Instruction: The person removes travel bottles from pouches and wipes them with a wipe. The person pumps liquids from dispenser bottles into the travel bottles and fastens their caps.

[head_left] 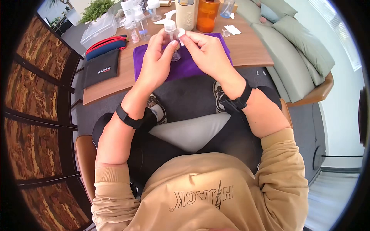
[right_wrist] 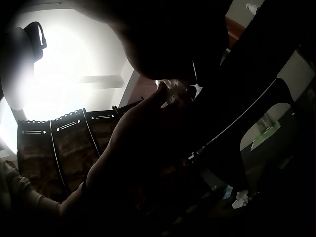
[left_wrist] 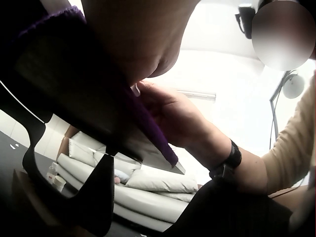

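A small clear bottle with a white pump top [head_left: 169,25] stands upright over the purple cloth [head_left: 189,71]. My left hand [head_left: 158,57] grips it from the left side, thumb across its front. Between thumb and forefinger, my right hand [head_left: 208,52] pinches a small white piece [head_left: 181,32] against the bottle's right side; what the piece is, I cannot tell. In the right wrist view the clear bottle [right_wrist: 175,90] shows dimly at the left fingertips. The left wrist view has the right hand [left_wrist: 175,116] beyond the cloth's edge.
Behind the hands stand a cream bottle [head_left: 186,15] and an amber bottle [head_left: 208,16]. To the left are several small clear and white bottles, a clear plastic box [head_left: 99,30], a red-and-blue pouch [head_left: 106,47] and a black pouch [head_left: 101,69]. White scraps [head_left: 232,30] lie at right.
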`<state>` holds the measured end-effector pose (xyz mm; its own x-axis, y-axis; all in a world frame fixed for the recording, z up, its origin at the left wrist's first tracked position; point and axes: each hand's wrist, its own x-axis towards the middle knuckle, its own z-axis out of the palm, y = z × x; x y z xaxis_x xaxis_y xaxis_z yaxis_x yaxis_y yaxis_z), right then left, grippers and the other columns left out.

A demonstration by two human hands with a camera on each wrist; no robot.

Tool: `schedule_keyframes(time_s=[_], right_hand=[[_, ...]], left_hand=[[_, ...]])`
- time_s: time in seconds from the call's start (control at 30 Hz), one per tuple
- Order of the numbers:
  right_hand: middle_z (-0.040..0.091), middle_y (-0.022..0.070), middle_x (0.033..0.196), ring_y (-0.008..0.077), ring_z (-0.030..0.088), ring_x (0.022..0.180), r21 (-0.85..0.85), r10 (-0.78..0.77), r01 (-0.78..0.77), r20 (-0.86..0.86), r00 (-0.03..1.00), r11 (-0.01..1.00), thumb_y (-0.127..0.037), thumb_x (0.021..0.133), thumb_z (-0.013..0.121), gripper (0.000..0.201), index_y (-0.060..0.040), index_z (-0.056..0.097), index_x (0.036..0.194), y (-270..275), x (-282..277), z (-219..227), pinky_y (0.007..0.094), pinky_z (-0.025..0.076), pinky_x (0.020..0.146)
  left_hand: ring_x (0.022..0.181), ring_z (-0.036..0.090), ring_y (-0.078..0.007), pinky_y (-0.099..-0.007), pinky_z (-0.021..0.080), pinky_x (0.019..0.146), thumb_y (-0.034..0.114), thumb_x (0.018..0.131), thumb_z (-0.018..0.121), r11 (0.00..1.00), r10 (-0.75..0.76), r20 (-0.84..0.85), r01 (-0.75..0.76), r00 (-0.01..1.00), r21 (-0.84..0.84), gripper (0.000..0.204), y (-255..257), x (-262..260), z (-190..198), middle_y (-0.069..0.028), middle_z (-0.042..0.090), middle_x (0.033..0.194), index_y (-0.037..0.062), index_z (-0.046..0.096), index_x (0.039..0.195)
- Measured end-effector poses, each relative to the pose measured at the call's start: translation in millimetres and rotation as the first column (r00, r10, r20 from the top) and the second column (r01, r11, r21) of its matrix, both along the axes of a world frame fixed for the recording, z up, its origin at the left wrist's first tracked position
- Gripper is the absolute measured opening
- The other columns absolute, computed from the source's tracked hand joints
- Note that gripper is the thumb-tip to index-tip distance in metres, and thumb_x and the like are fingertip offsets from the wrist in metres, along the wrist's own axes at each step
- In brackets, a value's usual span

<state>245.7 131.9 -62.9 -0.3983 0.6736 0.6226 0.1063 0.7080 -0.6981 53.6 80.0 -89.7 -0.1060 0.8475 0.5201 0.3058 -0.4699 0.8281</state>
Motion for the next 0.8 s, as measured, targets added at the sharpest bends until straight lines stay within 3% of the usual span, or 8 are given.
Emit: schedule_keyframes(time_s=[0.23,0.3,0.43,0.53,0.63,0.7,0.73,0.8], right_hand=[[0.073,0.0187,0.084,0.0169,0.062,0.069,0.197,-0.016,0.04,-0.124,0.992,0.98,-0.024,0.117,0.07,0.027,-0.0025,0.079,0.132,-8,-6,1,0.0361,0.055,0.069],[0.074,0.0204,0.087,0.0214,0.065,0.071,-0.011,-0.001,0.0,-0.019,1.0,1.0,-0.024,0.118,0.069,0.03,-0.0032,0.076,0.138,-13,-3,2,0.0377,0.055,0.071],[0.075,0.0204,0.09,0.025,0.067,0.074,-0.026,0.007,-0.006,0.044,0.999,1.0,-0.027,0.118,0.068,0.032,-0.0022,0.075,0.137,-8,1,5,0.0388,0.056,0.072],[0.078,0.0218,0.103,0.0307,0.073,0.088,-0.106,0.053,-0.034,0.18,0.982,0.994,-0.029,0.119,0.066,0.031,0.0002,0.074,0.129,-9,4,7,0.0419,0.059,0.082],[0.079,0.0209,0.129,0.0302,0.077,0.116,0.014,0.107,-0.111,0.149,0.983,0.994,-0.028,0.121,0.062,0.037,-0.0002,0.071,0.145,-10,1,2,0.0409,0.058,0.103],[0.075,0.0284,0.132,0.0495,0.073,0.125,0.189,0.06,-0.081,0.117,0.991,0.979,-0.027,0.121,0.059,0.037,0.0037,0.064,0.141,-11,-5,3,0.0521,0.059,0.106],[0.075,0.0284,0.132,0.0495,0.073,0.125,0.19,0.066,-0.088,0.115,0.991,0.978,-0.027,0.121,0.059,0.037,0.0037,0.064,0.141,-13,-5,6,0.0521,0.059,0.106],[0.072,0.0304,0.141,0.0505,0.07,0.132,-0.037,0.13,-0.125,0.159,0.979,0.991,-0.029,0.121,0.059,0.044,0.0017,0.056,0.153,-23,-1,12,0.0528,0.057,0.11]], left_hand=[[0.146,0.062,-0.0221,-0.0382,0.05,0.125,0.007,0.122,0.056,0.987,-0.159,0.195,0.158,0.968,0.021,0.054,-4,3,6,-0.0153,0.064,0.158,-0.0022,0.039,0.173],[0.148,0.061,-0.0218,-0.0384,0.049,0.127,0.007,0.123,0.055,0.984,-0.179,0.19,0.18,0.965,0.013,0.053,-6,3,8,-0.0144,0.064,0.16,-0.001,0.04,0.173],[0.147,0.061,-0.0203,-0.0374,0.048,0.126,0.007,0.123,0.054,0.979,-0.202,0.145,0.205,0.969,-0.005,0.049,-7,4,10,-0.0117,0.062,0.162,0.0013,0.045,0.171],[0.145,0.062,-0.0194,-0.0362,0.049,0.124,0.008,0.123,0.054,0.979,-0.202,0.173,0.204,0.964,0.008,0.048,-5,4,7,-0.0106,0.064,0.159,0.0023,0.047,0.17],[0.142,0.062,-0.0189,-0.0353,0.05,0.122,0.009,0.122,0.055,0.982,-0.188,0.197,0.188,0.962,0.021,0.049,-2,2,4,-0.0104,0.066,0.155,0.0028,0.048,0.17],[0.141,0.063,-0.0187,-0.0352,0.05,0.121,0.009,0.122,0.056,0.984,-0.176,0.196,0.173,0.965,0.03,0.05,-2,1,3,-0.0103,0.067,0.154,0.003,0.047,0.17],[0.141,0.063,-0.0185,-0.0351,0.051,0.119,0.009,0.122,0.056,0.987,-0.159,0.188,0.158,0.969,0.021,0.05,-2,1,3,-0.0102,0.067,0.153,0.003,0.047,0.17],[0.14,0.064,-0.0184,-0.0363,0.053,0.118,0.008,0.12,0.058,0.99,-0.144,0.172,0.143,0.974,0.02,0.05,-4,1,4,-0.011,0.068,0.151,0.0017,0.047,0.169]])
